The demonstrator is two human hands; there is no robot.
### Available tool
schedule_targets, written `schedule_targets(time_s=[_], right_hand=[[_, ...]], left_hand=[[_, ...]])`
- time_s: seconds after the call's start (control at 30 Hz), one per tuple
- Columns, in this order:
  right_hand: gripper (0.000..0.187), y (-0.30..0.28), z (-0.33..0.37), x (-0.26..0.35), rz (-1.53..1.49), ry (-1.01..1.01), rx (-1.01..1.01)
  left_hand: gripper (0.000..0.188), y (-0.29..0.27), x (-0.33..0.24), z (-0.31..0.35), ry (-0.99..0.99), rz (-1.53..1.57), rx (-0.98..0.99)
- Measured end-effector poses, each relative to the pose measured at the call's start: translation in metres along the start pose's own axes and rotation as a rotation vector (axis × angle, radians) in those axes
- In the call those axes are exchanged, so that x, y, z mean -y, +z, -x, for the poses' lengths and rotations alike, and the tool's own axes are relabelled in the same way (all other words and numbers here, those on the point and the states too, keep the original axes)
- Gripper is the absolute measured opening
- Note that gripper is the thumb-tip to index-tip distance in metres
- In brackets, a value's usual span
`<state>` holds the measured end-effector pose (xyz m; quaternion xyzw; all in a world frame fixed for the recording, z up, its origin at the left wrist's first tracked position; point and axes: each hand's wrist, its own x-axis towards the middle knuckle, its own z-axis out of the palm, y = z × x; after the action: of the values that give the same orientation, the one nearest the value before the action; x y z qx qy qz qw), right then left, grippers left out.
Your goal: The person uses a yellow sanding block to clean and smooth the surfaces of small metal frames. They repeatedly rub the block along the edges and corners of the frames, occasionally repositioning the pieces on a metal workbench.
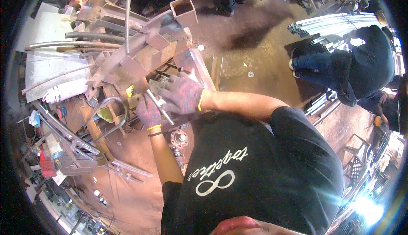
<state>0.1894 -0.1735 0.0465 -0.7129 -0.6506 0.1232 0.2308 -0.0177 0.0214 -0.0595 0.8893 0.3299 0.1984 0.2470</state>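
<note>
My left hand (148, 112), in a grey-purple work glove with a yellow cuff, is closed at a short metal rod (160, 107). The rod slants across between my hands, and my left fingers are partly hidden beside it. To its right, my right hand (183, 94), gloved alike, has its fingers stretched out leftward over the lower part of a steel workpiece. That workpiece, a rusty welded steel frame (138, 62) with plates and a square tube end (183, 11), rises just beyond both hands. What lies under my right palm is hidden.
Bent bars (72, 44) and a white roll (66, 91) lie left of the frame. A round metal flange (179, 138) is below my hands. Bundled tubes (335, 24) lie at right, where a person in dark clothes (361, 65) bends over. Bright light glares lower right.
</note>
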Motion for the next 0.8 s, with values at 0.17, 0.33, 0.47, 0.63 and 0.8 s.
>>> schedule_targets(time_s=[0.17, 0.33, 0.47, 0.63, 0.8], right_hand=[[0.059, 0.011, -0.037, -0.053, -0.273, 0.294, 0.020], [0.045, 0.017, -0.028, -0.084, -0.287, 0.506, -0.125], [0.023, 0.086, 0.037, -0.179, 0.023, 0.486, -0.667], [0.050, 0.048, 0.124, -0.182, -1.943, 1.413, -0.657], [0.053, 0.061, 0.182, -0.175, -2.063, 1.349, -0.749]], left_hand=[[0.033, -0.006, -0.016, -0.004, -0.003, 0.026, -0.090], [0.035, -0.007, -0.021, 0.006, -0.060, 0.086, -0.133], [0.036, -0.008, -0.044, -0.004, -0.112, 0.158, -0.092], [0.040, -0.012, -0.053, 0.001, -0.127, 0.167, -0.135], [0.036, -0.009, -0.042, 0.005, -0.253, 0.393, -0.244]])
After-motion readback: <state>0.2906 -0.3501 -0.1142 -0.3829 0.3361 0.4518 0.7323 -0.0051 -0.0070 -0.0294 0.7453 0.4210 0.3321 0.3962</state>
